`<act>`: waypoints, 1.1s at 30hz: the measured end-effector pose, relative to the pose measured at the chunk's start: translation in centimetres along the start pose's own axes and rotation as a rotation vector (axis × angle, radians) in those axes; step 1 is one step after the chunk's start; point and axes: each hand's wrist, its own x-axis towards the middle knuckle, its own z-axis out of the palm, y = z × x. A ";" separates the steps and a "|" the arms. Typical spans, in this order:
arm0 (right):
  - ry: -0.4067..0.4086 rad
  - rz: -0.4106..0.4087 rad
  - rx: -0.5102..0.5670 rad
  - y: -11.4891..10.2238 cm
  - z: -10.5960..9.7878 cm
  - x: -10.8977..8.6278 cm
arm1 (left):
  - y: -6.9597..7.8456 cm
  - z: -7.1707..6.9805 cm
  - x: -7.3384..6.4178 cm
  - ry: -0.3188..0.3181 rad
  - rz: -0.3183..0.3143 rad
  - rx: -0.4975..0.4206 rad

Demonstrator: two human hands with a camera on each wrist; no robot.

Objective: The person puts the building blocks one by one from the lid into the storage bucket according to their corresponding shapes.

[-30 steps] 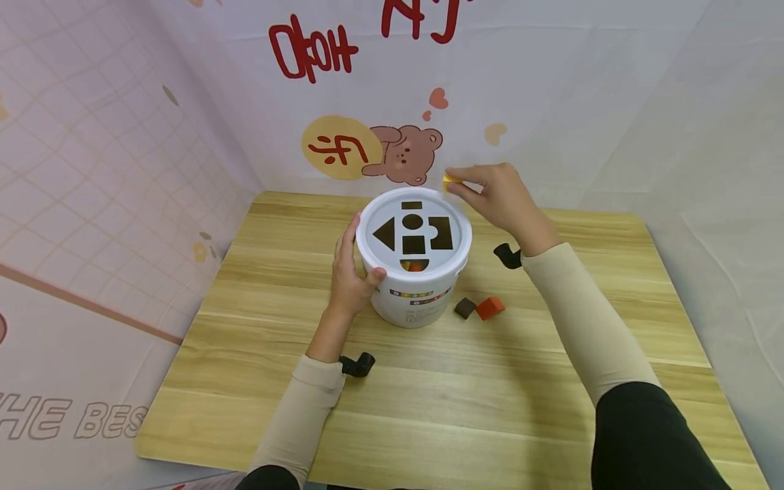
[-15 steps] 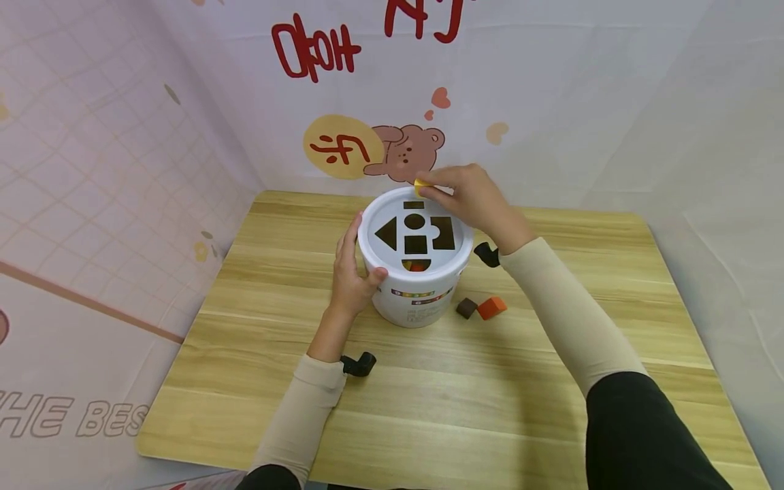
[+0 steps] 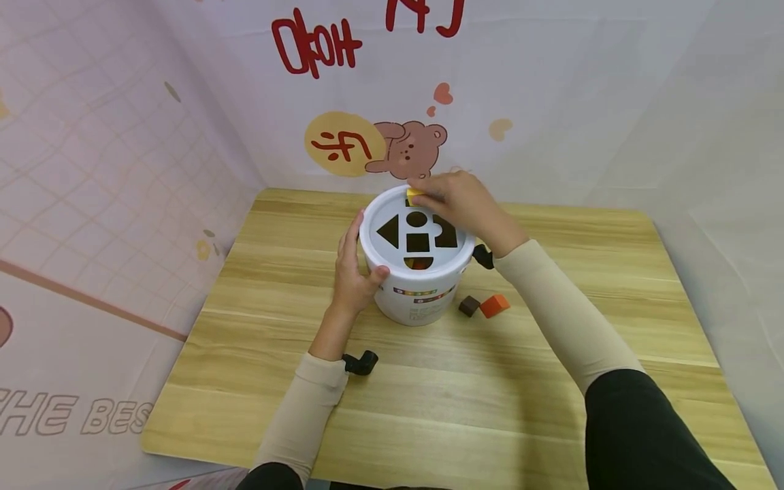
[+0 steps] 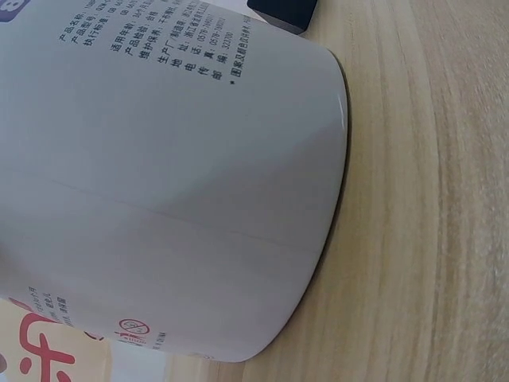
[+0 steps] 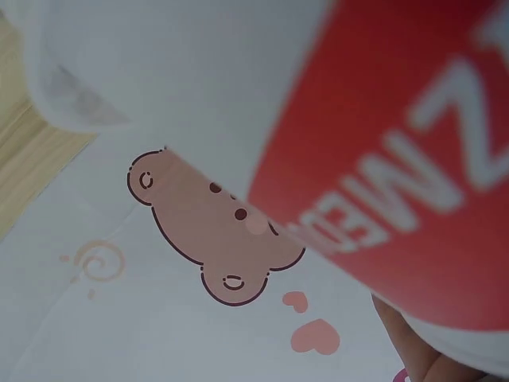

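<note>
A white toy bucket (image 3: 409,303) stands upright on the table, its lid (image 3: 367,255) cut with several shaped holes. My left hand (image 3: 355,279) holds the bucket's left side, with the thumb at the front of the rim and the fingers further back. Between thumb and fingers, my right hand (image 3: 462,201) pinches a small yellow block (image 3: 413,197) at the rectangular hole at the back of the lid. The block partly covers that hole; whether it has entered cannot be seen. Printed bucket wall (image 4: 175,151) fills most of the left wrist view.
A dark brown block (image 3: 469,306) and an orange block (image 3: 495,305) lie on the table (image 3: 429,415), right of the bucket. Behind them rises a wall hanging (image 3: 551,88) with a printed bear. Black mounts (image 3: 361,363) stick out by both wrists.
My right hand has moved left and slightly down with the yellow block, from beyond the lid's right back edge to the rear hole. My left hand stays on the bucket.
</note>
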 end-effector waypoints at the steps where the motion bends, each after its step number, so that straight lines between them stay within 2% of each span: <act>1: 0.007 -0.007 0.003 0.0 0.0 0.0 | 0.0 0.0 0.0 0.000 -0.001 0.000; 8: 0.007 -0.024 -0.011 -0.1 0.3 0.2 | 0.0 0.1 -0.1 0.007 0.002 -0.001; 13: -0.019 0.035 -0.007 0.1 -0.1 -0.2 | -0.1 0.1 -0.1 0.009 0.003 -0.005; 17: 0.054 0.103 0.063 0.8 -1.4 -1.6 | 0.0 0.1 -0.1 0.010 0.004 -0.009; 22: 0.150 0.185 0.113 2.9 -2.6 -5.1 | 0.0 0.1 0.0 0.014 0.008 -0.011; 25: 0.155 0.236 0.130 4.5 -2.2 -8.1 | 0.1 0.0 0.1 0.013 0.000 -0.014; 28: 0.127 0.279 0.141 5.7 -0.9 -11.4 | 0.1 0.0 0.1 0.008 -0.010 -0.014; 33: 0.015 0.327 0.143 6.9 2.3 -16.7 | 0.1 -0.2 0.0 0.001 -0.025 -0.007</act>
